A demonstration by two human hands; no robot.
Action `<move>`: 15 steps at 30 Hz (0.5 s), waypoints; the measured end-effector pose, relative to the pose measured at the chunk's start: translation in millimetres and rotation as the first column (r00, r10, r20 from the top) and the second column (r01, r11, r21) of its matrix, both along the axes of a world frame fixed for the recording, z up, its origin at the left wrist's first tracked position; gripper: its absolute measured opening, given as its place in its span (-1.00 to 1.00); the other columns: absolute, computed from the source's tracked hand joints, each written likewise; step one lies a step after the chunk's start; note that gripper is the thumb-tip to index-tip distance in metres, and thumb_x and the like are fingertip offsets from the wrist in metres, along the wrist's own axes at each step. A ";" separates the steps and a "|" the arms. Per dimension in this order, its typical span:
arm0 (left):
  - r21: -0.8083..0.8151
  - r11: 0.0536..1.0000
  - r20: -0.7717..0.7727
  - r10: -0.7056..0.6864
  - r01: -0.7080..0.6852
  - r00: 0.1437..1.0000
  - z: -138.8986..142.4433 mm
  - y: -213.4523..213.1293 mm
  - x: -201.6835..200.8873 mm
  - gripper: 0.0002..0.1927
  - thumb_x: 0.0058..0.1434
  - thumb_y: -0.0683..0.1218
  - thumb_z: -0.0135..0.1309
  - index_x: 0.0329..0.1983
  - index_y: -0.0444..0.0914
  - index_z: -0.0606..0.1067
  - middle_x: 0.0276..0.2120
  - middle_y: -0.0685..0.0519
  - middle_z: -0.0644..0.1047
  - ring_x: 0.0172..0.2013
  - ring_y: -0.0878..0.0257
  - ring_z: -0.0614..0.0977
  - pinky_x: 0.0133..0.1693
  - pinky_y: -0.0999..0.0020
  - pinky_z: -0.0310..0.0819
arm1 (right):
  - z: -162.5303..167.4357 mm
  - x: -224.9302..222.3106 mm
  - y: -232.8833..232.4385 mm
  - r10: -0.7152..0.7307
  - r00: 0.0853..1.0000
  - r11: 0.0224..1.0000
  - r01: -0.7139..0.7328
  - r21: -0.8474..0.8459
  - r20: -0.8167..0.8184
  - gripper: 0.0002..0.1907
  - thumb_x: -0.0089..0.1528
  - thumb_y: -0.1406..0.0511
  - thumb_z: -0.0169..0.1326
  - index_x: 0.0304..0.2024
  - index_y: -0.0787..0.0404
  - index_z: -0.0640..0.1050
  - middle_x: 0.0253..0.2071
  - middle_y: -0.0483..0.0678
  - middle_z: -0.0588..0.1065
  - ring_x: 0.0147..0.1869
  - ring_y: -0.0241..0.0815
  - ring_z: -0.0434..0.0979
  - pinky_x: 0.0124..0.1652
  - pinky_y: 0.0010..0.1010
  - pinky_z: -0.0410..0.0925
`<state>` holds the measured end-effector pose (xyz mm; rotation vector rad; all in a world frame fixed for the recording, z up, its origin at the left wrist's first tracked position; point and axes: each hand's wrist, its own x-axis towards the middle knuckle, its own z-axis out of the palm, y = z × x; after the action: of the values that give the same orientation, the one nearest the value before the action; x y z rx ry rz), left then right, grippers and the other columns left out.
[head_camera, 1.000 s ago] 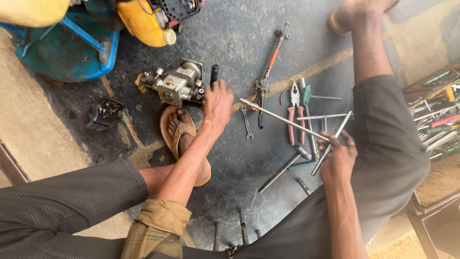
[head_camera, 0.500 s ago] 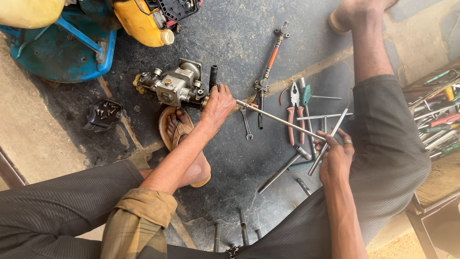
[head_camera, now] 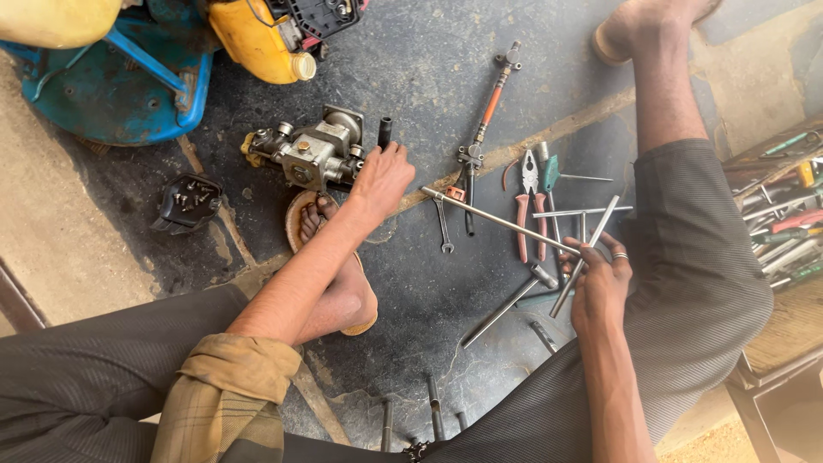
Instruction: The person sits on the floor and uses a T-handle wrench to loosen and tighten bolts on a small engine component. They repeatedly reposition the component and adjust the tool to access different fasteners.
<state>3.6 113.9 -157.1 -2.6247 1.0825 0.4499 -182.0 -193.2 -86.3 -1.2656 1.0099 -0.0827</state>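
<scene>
My left hand (head_camera: 379, 182) reaches forward and rests against a grey metal pump-like part (head_camera: 313, 152) on the dark floor; its fingers touch the part's right side beside a short black tube (head_camera: 385, 131). My right hand (head_camera: 600, 287) is closed around two long metal rods (head_camera: 497, 219), one pointing left, the other up and right. A ring sits on one finger. Red-handled pliers (head_camera: 525, 206) and a small wrench (head_camera: 444, 227) lie between my hands.
A yellow tank (head_camera: 253, 39) and a blue frame (head_camera: 111, 86) stand at the top left. A black plug part (head_camera: 187, 203) lies left. A long orange-handled tool (head_camera: 489, 116) lies ahead. A tray of tools (head_camera: 784, 214) sits at the right. My sandalled foot (head_camera: 330, 257) is below the pump.
My left hand has moved left and forward onto the grey metal part. My right hand holds the rods in about the same place.
</scene>
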 end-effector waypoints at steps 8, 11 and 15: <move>-0.068 0.997 0.040 -0.037 0.040 0.999 -5.2 7.5 4.6 -0.84 -0.07 -0.29 0.27 -0.37 -0.28 0.62 -0.09 -0.10 0.54 -0.04 0.14 0.55 -0.05 0.26 0.52 | 4.1 0.3 3.1 -0.019 1.000 1.000 0.019 0.016 0.017 -0.62 0.32 0.49 -0.11 0.21 0.34 0.29 -0.11 0.21 0.55 -0.26 -0.19 0.54 -0.32 -0.45 0.39; -0.047 0.998 0.034 -0.039 0.041 0.999 -8.8 9.6 7.7 -0.85 -0.08 -0.29 0.28 -0.41 -0.28 0.63 -0.01 -0.12 0.52 -0.01 0.13 0.54 -0.04 0.25 0.53 | 7.0 1.2 4.1 -0.016 1.000 1.000 0.016 0.006 -0.003 -0.60 0.32 0.49 -0.11 0.21 0.35 0.27 -0.11 0.21 0.55 -0.26 -0.20 0.54 -0.32 -0.46 0.39; -0.026 1.000 -0.025 0.011 -0.011 1.000 -14.2 2.0 7.1 -0.85 -0.04 -0.26 0.28 -0.36 -0.31 0.63 -0.02 -0.15 0.53 -0.01 0.10 0.56 0.03 0.14 0.53 | 8.1 1.9 5.1 -0.005 1.000 1.000 0.005 0.000 0.002 -0.58 0.30 0.50 -0.12 0.23 0.38 0.27 -0.11 0.21 0.56 -0.27 -0.21 0.53 -0.32 -0.46 0.39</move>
<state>10.6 115.9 -171.4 -2.6558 1.0892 0.4748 -180.0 -188.1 -78.2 -1.2629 1.0107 -0.0878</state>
